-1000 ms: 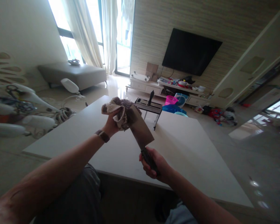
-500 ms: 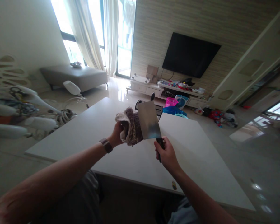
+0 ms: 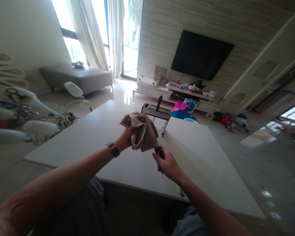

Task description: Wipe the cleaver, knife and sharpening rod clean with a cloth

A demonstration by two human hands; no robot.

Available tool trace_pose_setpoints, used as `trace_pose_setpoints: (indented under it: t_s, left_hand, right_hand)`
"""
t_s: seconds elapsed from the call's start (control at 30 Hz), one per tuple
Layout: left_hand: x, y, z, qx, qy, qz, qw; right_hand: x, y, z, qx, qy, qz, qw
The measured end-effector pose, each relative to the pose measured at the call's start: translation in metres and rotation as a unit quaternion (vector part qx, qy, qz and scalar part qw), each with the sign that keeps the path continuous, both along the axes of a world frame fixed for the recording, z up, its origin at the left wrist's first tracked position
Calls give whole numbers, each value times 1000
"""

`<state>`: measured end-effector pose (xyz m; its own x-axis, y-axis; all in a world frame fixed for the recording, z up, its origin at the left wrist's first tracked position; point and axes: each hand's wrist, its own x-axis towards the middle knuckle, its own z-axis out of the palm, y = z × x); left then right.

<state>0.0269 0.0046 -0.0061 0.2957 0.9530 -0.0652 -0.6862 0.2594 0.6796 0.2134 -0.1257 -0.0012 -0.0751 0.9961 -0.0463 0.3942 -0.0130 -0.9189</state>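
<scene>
Above the white table [image 3: 199, 157], we grasp the cleaver [image 3: 150, 140] by its handle [image 3: 159, 152] in the right hand [image 3: 170, 164] and clasp the cloth [image 3: 138, 127] about its blade with the left hand [image 3: 124, 138], presumably so the fabric shields us.

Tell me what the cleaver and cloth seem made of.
Cleaver blade: probably steel, its face flat, smooth and dull grey. Cleaver handle: dark, matte-looking; plastic or wood, unclear. Cloth: soft textile, perhaps terry, from its nubby folds.

Dark-handled cleaver [image 3: 150, 140], held tilted, crumpled brownish cloth [image 3: 138, 128] on both sides
</scene>
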Motion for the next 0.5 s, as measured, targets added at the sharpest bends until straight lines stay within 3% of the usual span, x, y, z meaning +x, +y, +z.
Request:
trace_pose_setpoints:
  t_s: [0.3,0.5]
  left_hand:
    - [-33,24,12,-8,-43,93,995]
    - [-25,8,2,-24,-23,3,999]
  right_hand:
    - [2,-10,2,18,70,-22,997]
    - [5,-9,3,77,91,-83,989]
